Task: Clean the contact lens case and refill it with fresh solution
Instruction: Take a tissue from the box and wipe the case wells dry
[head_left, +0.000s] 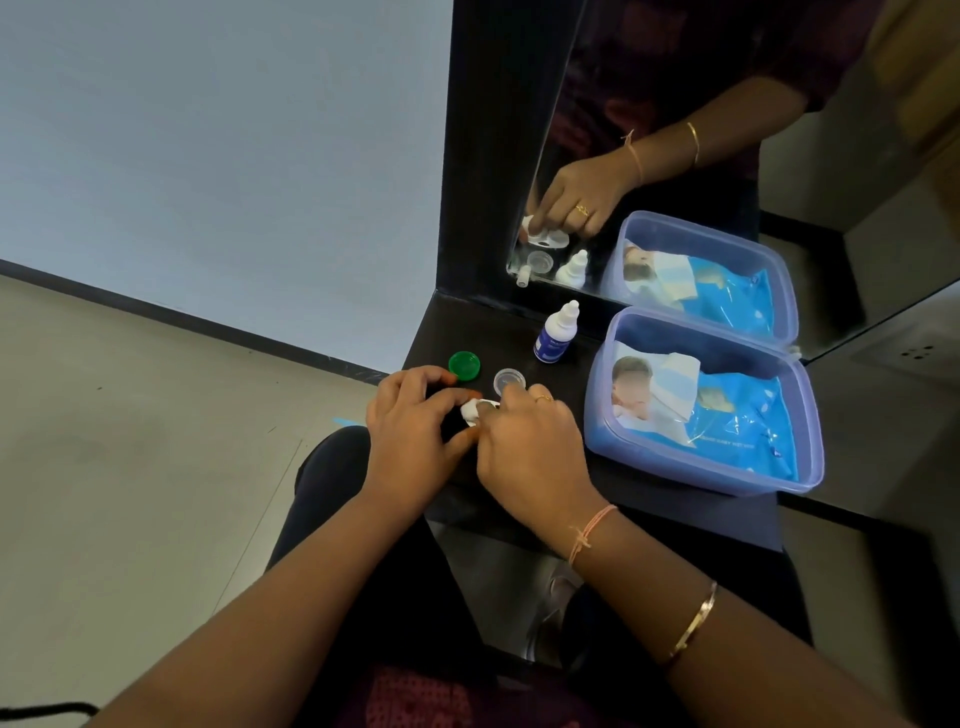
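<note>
My left hand (413, 423) and my right hand (530, 447) meet over the near left part of a dark table (675, 512). Between their fingertips is a small white wad of wipe (470, 411) pressed onto the white contact lens case (491, 404), which is mostly hidden by my fingers. The mirror reflection shows the case flat on the table under the fingers. A green cap (464, 364) and a clear white cap (510, 381) lie loose just beyond my hands. A small solution bottle (555, 335) with a blue label and white nozzle stands upright behind them.
A translucent blue tub (810, 415) holding a blue pack of wet wipes (727, 426) sits to the right of my hands. A mirror (675, 156) in a black frame stands at the table's back edge. The table's left edge drops to the floor beside my left hand.
</note>
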